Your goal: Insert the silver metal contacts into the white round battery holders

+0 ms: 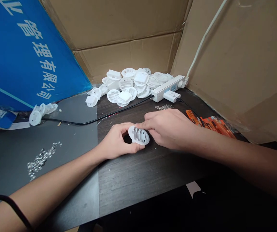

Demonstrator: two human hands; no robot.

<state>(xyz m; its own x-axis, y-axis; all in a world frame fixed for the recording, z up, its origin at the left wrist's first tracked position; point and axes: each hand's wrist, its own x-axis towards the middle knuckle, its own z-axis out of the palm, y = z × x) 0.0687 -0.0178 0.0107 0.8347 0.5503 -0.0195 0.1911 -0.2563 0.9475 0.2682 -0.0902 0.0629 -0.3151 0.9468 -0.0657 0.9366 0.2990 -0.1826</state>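
My left hand (116, 142) grips a round white plastic part (139, 135) with ribbed slots, held just above the dark wooden table (140, 174). My right hand (167, 127) meets it from the right, thumb and forefinger pinched at the part's upper edge. Whether those fingers hold something small is hidden. A pile of the same white round parts (128, 84) lies at the back of the table.
A white power strip (168, 87) with a plugged-in charger (171, 95) sits at the back right. Orange packets (209, 124) lie to the right. Small metal pieces (40, 158) are heaped on a grey mat at left. A black cable (80, 121) crosses the table. Cardboard walls and a blue box (20, 54) surround it.
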